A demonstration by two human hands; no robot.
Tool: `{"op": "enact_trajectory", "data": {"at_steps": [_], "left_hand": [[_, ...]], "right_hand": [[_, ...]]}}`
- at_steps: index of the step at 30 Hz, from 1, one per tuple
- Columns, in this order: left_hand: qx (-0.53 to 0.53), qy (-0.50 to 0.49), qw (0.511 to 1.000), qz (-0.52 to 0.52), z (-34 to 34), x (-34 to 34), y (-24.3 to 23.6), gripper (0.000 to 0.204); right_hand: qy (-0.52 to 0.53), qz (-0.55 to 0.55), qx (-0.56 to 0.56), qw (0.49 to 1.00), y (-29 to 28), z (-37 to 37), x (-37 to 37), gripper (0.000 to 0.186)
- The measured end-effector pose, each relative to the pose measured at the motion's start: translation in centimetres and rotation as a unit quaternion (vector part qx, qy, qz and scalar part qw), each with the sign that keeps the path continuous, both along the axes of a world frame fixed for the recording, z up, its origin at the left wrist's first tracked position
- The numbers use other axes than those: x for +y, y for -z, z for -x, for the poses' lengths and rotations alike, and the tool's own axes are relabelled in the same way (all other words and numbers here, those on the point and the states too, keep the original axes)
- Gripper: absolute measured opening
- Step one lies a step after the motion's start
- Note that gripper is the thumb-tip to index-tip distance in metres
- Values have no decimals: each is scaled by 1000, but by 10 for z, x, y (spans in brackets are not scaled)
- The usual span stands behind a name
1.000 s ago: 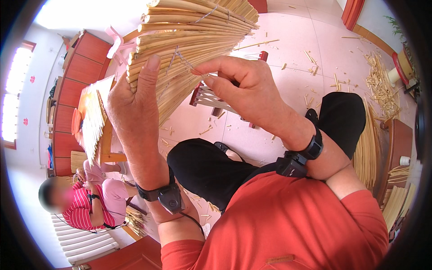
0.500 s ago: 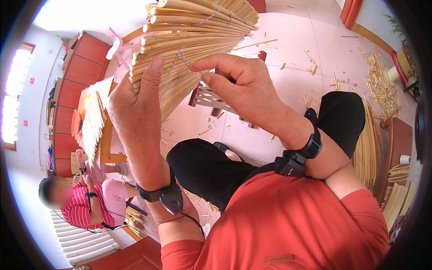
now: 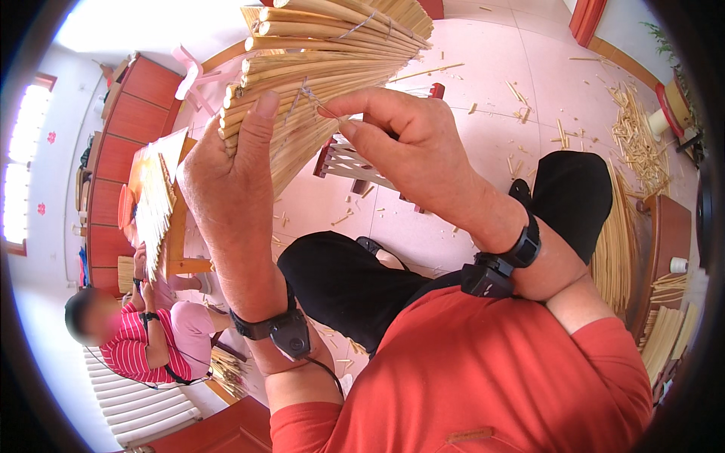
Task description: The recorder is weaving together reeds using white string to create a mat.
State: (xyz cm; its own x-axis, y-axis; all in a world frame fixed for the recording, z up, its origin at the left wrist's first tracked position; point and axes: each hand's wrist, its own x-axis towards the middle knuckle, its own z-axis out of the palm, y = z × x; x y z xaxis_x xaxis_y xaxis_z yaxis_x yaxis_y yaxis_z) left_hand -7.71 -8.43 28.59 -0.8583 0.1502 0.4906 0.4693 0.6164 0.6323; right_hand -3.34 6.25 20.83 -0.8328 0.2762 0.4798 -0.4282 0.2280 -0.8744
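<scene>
A fan-shaped bundle of pale, straw-coloured stalks (image 3: 340, 57) rises in front of me, bound across with thin grey string (image 3: 304, 92). My left hand (image 3: 230, 155) is closed on its left edge, thumb lying along the stalks and the fingers hidden behind them. To the right of it, my right hand (image 3: 400, 132) pinches the string between thumb and forefinger, just off the stalks. The string runs from the pinch to a loop on the bundle.
Below the bundle stands a low stool with a woven seat (image 3: 347, 162). Cut stalk pieces (image 3: 642, 140) litter the pink tiled floor. Long stalks (image 3: 613, 249) lie at my right. A wooden table (image 3: 177, 234) bears more stalks at left, where a co-worker in a striped shirt (image 3: 136, 343) sits.
The bundle's left ends have tilted slightly to the right. My right hand keeps its pinch on the string with barely any movement. At left, the co-worker's hands have risen toward the table.
</scene>
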Motion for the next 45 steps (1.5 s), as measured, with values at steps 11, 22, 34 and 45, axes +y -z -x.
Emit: {"op": "enact_trajectory", "data": {"at_steps": [11, 22, 34, 45], "left_hand": [[0, 0, 1000, -6, 0, -2, 2, 39], [-5, 5, 1000, -13, -1, -2, 4, 39], [-4, 11, 1000, -12, 1, -3, 4, 36], [-3, 19, 1000, -21, 2, 0, 5, 36]], "right_hand": [[-13, 20, -5, 1000, 1, -2, -2, 20], [-12, 18, -6, 1000, 0, -3, -2, 20], [-8, 3, -6, 1000, 1, -1, -1, 21], [-10, 15, -13, 1000, 0, -1, 0, 20]]}}
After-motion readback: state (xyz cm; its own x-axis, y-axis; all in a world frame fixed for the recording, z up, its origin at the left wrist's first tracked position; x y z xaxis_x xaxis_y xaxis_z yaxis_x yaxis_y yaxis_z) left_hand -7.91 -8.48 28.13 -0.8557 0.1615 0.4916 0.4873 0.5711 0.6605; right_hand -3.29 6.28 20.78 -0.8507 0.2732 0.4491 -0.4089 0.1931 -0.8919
